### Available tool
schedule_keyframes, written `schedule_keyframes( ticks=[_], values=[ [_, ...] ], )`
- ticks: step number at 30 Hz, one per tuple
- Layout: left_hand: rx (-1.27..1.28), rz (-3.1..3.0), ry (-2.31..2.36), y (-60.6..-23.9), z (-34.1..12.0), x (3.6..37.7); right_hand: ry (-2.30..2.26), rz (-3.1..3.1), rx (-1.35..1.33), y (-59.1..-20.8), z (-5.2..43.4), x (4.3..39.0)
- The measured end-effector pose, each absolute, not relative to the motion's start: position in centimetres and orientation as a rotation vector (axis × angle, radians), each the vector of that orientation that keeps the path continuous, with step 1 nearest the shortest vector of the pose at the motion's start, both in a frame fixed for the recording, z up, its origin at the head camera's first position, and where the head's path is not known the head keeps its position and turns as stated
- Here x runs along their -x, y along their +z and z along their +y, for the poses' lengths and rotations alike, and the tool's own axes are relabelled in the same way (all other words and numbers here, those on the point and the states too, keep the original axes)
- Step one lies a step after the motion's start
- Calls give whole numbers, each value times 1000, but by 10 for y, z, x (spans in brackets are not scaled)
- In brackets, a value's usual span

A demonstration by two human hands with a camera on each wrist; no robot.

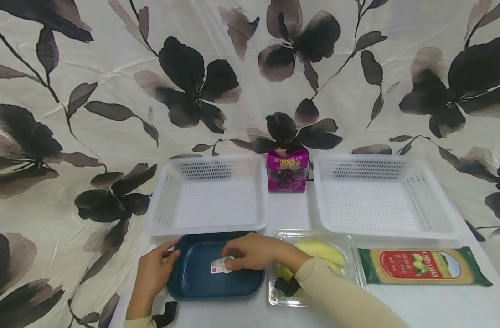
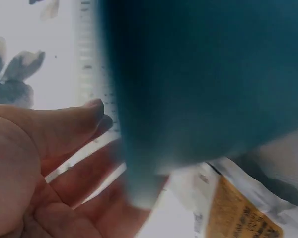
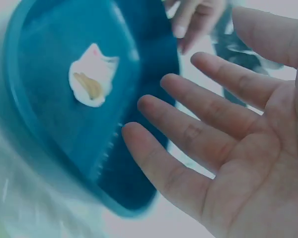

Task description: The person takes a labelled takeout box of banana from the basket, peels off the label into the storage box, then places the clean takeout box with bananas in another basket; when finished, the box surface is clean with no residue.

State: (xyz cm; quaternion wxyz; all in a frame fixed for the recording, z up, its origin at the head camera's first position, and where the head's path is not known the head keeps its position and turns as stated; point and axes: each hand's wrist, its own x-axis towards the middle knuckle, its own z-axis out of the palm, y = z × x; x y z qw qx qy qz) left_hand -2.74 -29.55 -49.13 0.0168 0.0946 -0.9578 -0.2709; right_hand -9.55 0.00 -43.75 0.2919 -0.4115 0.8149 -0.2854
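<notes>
A dark blue rectangular tray (image 1: 196, 282) sits at the front left of the white table. At its left end is my left hand (image 1: 153, 273), fingers loosely bent beside the rim; in the left wrist view some fingers pass behind the tray wall (image 2: 188, 89). My right hand (image 1: 255, 250) reaches over the tray from the right. In the right wrist view its fingers are spread, with nothing held. A small white label-like piece (image 3: 94, 77) with a yellowish patch lies on the tray floor, close to the right fingertips in the head view.
Two white perforated baskets (image 1: 217, 225) (image 1: 385, 232) stand behind, with a purple grape-picture bag (image 1: 287, 171) between them. A clear box (image 1: 358, 273) of yellow fruit lies under the right forearm. Right of it is a green-ended pasta packet (image 1: 422, 266). An orange-marked package (image 2: 243, 208) shows near the left hand.
</notes>
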Motion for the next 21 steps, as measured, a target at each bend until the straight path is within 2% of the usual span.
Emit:
schedule_keyframes(
  ticks=[11,21],
  values=[
    [-32,-2695,-745,-460,-240,11,-1042,2262,987,-410,97,85],
    [248,-2651,-1117,-461,-181,10,-1130,2590,708,-412,199,59]
  ],
)
